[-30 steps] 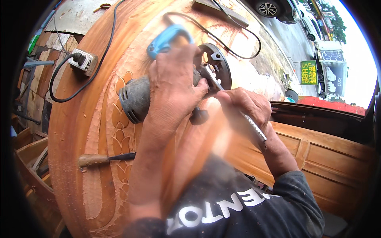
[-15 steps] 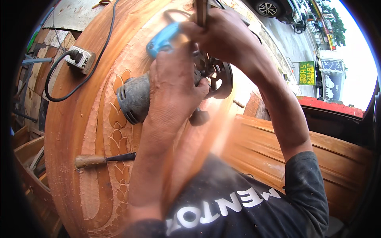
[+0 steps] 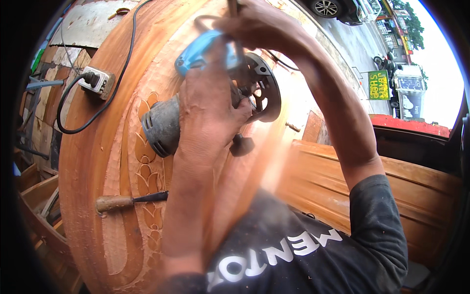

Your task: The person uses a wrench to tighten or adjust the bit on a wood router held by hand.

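Note:
A router with a grey motor body, a blue housing and a round black slotted base lies tilted on its side over a carved wooden panel. My left hand is closed around its middle, thumb toward the base. Above the blue housing, my right hand is closed on a dark upright bar; motion blur hides its kind and its lower end. A chisel with a wooden handle rests on the panel's carved scale pattern, left of my left forearm.
A white power strip with a black plug and cord sits on the panel's left side. Wooden boxes stand at the lower left. A panelled wooden door lies at the right. Beyond are a road and a parked car.
The router has turned slightly, showing more of its base. My right hand and the bar have shifted a little up and left. The whole view has moved slightly.

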